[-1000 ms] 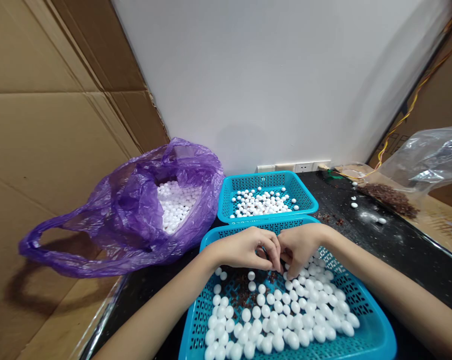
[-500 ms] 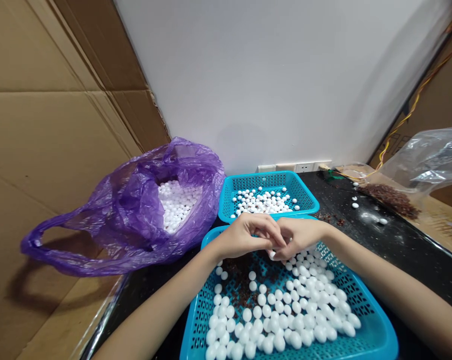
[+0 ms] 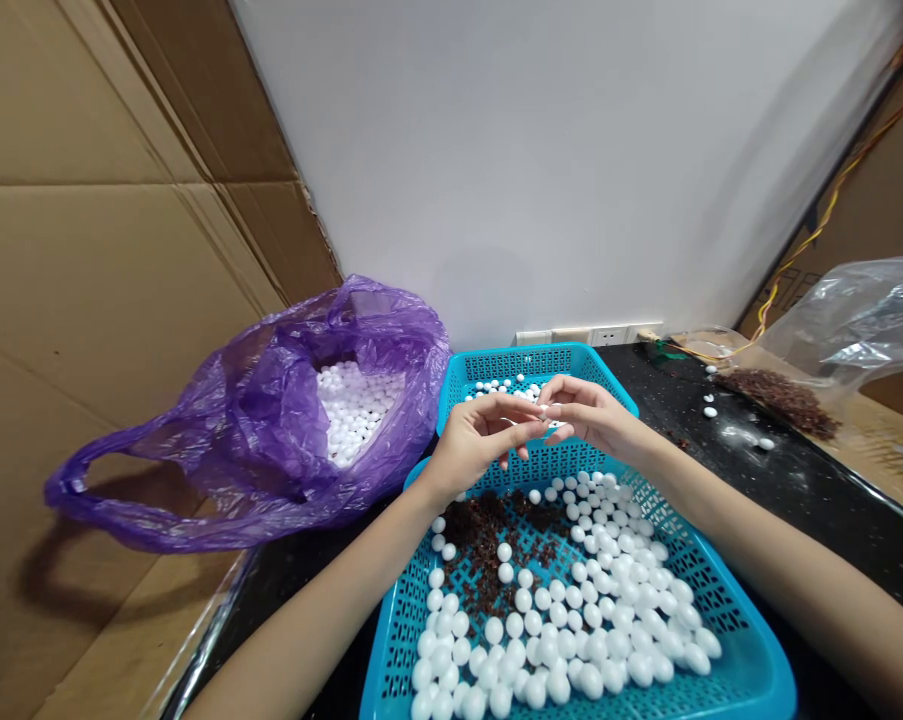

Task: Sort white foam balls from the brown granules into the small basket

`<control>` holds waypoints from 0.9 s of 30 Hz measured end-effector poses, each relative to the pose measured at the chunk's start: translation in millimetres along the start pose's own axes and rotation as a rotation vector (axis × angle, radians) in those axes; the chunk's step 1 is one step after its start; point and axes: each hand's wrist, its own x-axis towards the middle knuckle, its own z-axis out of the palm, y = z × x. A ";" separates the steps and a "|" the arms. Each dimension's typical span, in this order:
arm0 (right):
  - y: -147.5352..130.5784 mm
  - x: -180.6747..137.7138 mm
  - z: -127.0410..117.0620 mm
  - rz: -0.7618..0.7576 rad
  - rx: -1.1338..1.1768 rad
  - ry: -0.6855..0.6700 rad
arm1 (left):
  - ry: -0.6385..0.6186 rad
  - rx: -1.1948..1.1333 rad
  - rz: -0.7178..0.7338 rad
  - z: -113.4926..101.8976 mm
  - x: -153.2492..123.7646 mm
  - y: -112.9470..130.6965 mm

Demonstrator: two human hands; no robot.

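My left hand (image 3: 481, 432) and my right hand (image 3: 590, 418) meet above the gap between two blue plastic baskets. Fingertips of both pinch what looks like a small white ball (image 3: 545, 412), mostly covered by the fingers. Below them, the near blue basket (image 3: 766, 640) holds many white balls (image 3: 593, 640) and dark reddish-brown crumbly bits (image 3: 488, 550) on its left and back floor. Partly hidden behind my hands, the far blue basket (image 3: 623, 400) contains more white balls (image 3: 496, 386).
At left a purple plastic bag (image 3: 271, 420) lies open with white balls inside. To the right, a few loose balls (image 3: 764, 444) and a brown shredded heap (image 3: 785, 400) lie by a clear plastic bag (image 3: 871, 320). Power sockets (image 3: 608, 335) line the wall's base.
Both hands have risen and moved back from over the near basket, toward the far one. Their fingers are less bunched together, and more of the brown bits now shows.
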 end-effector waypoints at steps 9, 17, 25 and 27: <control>-2.1 0.1 -1.7 -0.008 0.060 0.014 | 0.091 -0.051 -0.015 -1.8 3.6 2.0; -3.7 -1.9 0.9 -0.022 0.020 0.053 | -0.017 -0.083 -0.039 -3.6 3.3 0.8; 1.6 -0.9 -1.0 -0.051 -0.030 0.080 | -0.025 -0.166 -0.067 -3.0 2.8 -0.4; 2.3 -0.5 -1.1 -0.066 -0.046 0.085 | -0.030 -0.181 -0.066 -2.8 3.3 -0.3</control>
